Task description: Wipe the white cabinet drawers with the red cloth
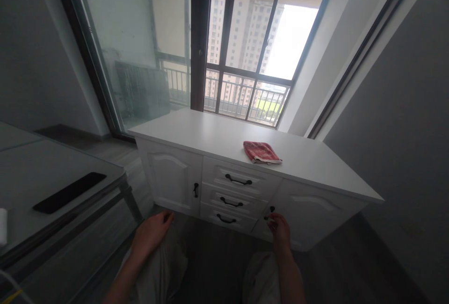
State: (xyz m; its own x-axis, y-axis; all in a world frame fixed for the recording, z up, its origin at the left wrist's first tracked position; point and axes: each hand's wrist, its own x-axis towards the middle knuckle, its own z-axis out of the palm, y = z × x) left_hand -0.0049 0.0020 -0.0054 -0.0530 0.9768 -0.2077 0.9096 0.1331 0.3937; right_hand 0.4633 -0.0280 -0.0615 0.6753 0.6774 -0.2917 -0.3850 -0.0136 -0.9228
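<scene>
A low white cabinet (pixel 217 138) stands in front of me, with three drawers in its middle and a door on each side. My right hand (pixel 280 230) is at the black handle (pixel 271 209) of the right door, its fingers bent around the handle's lower part. My left hand (pixel 154 230) rests near my left knee, fingers curled together, and whether anything is inside them is hidden. A folded red cloth (pixel 261 152) lies on the cabinet top. The left door's black handle (pixel 195 190) and the drawer handles are untouched.
At the left is a table (pixel 115 173) with a black flat object (pixel 70 192) on it. A white item (pixel 3 227) shows at the left edge. Behind the cabinet are a dark-framed glass door (pixel 201 37) and a window. A wall (pixel 403 107) stands at the right.
</scene>
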